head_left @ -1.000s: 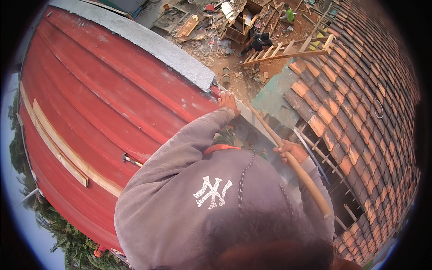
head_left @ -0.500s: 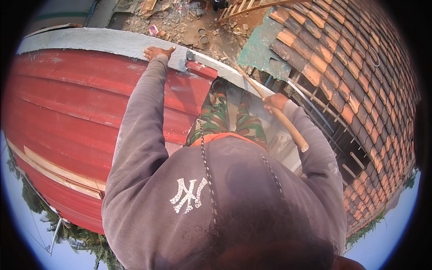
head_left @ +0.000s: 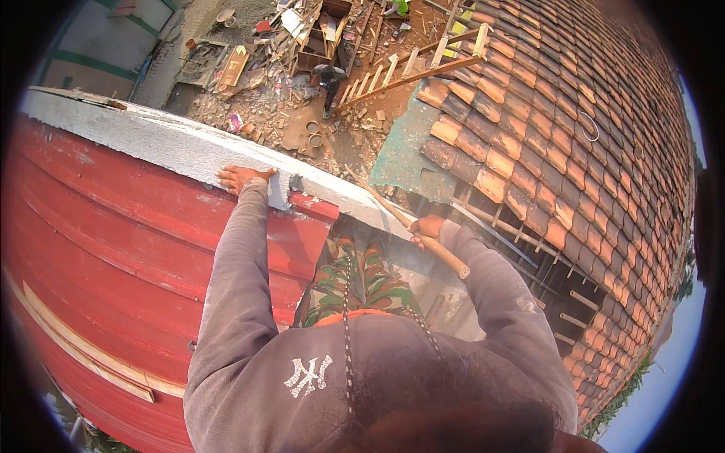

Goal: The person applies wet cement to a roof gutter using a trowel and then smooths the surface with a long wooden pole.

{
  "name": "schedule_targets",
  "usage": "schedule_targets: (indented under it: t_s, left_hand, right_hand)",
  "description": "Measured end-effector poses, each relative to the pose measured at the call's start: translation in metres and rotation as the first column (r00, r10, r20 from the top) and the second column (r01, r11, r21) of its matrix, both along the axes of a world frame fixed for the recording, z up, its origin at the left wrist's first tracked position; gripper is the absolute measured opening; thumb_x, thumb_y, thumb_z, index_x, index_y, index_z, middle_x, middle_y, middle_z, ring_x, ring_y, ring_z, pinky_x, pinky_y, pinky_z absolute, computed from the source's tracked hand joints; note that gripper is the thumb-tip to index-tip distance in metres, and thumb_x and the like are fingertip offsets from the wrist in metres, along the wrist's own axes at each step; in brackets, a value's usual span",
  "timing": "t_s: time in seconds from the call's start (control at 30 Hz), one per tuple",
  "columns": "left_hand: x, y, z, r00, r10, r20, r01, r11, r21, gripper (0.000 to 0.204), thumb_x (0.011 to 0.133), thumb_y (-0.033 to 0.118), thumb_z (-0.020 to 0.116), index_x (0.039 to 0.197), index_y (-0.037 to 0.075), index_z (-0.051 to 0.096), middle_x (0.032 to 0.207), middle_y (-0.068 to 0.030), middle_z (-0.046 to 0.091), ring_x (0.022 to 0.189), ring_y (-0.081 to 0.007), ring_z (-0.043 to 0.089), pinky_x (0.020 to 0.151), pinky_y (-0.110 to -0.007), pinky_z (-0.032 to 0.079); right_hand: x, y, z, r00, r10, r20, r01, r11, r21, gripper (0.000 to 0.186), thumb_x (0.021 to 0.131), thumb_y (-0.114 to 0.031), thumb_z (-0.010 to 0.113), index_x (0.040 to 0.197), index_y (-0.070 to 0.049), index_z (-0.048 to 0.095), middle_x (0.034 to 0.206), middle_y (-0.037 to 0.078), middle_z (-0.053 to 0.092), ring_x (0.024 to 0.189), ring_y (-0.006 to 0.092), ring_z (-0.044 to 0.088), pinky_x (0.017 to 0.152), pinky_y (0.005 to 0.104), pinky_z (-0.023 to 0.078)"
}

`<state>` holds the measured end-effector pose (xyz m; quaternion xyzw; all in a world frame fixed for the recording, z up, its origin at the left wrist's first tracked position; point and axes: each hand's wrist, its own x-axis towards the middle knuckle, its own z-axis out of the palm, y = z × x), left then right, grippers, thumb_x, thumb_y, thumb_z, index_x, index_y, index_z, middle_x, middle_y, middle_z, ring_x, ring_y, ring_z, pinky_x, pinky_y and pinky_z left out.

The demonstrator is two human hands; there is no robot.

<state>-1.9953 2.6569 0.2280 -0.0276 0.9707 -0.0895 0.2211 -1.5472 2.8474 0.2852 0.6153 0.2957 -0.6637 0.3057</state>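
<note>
My left hand [head_left: 242,178] lies open, palm down, on the rough white parapet [head_left: 143,147] bordering the red ribbed metal roofing [head_left: 113,226]. My right hand [head_left: 429,229] grips a pale wooden pole [head_left: 450,257], which slants up toward the parapet; its far end lies near the ledge. My legs [head_left: 355,275] in camouflage trousers are down in an opening between the red roofing and the white ledge, above a grey surface. The feet are partly in shadow.
At right, a clay-tile roof [head_left: 513,121] has exposed battens and a green sheet [head_left: 400,143]. Below are a wooden ladder [head_left: 411,72], scattered debris [head_left: 234,68] and a bent-over worker [head_left: 329,79]. Long boards [head_left: 91,347] lie on the red roofing.
My left hand has moved leftward from the parapet's corner and spread along its edge. My legs have come into view in the opening. My right hand keeps hold of the pole.
</note>
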Motion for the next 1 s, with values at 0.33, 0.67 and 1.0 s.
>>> schedule_targets:
  t_s: [0.33,0.67,1.0]
  left_hand:
    - [-0.031,0.005,0.017,0.935,-0.267,0.232,0.309,0.936,-0.169,0.14,0.065,0.081,0.079,0.152,-0.018,0.03,0.162,-0.0364,0.027,0.151,-0.0562,0.022,0.121,-0.064,0.025]
    - [-0.036,0.003,0.005,0.93,-0.286,0.233,0.325,0.933,-0.154,0.128,0.066,0.078,0.081,0.151,-0.009,0.043,0.163,-0.0335,0.028,0.15,-0.0564,0.022,0.12,-0.065,0.027]
    - [-0.035,0.01,0.018,0.893,-0.313,0.323,0.392,0.894,-0.219,0.134,0.065,0.077,0.083,0.154,-0.012,0.035,0.163,-0.0345,0.026,0.15,-0.0574,0.021,0.119,-0.067,0.027]
  right_hand:
    - [-0.051,0.013,-0.018,1.0,0.021,0.002,-0.021,0.997,0.075,0.01,0.089,-0.006,0.064,0.097,-0.002,0.058,0.066,0.006,0.056,0.054,0.0178,0.057,0.043,0.0334,0.046]
    - [-0.068,0.024,-0.063,0.976,0.209,0.052,-0.212,0.976,0.051,0.023,0.097,-0.015,0.063,0.112,0.001,0.056,0.07,0.005,0.056,0.055,0.0176,0.056,0.044,0.0355,0.048]
    - [-0.09,0.032,-0.06,0.948,0.316,0.043,-0.318,0.946,0.065,0.017,0.092,-0.011,0.062,0.105,0.0,0.062,0.071,0.005,0.061,0.059,0.0166,0.06,0.046,0.0349,0.047]
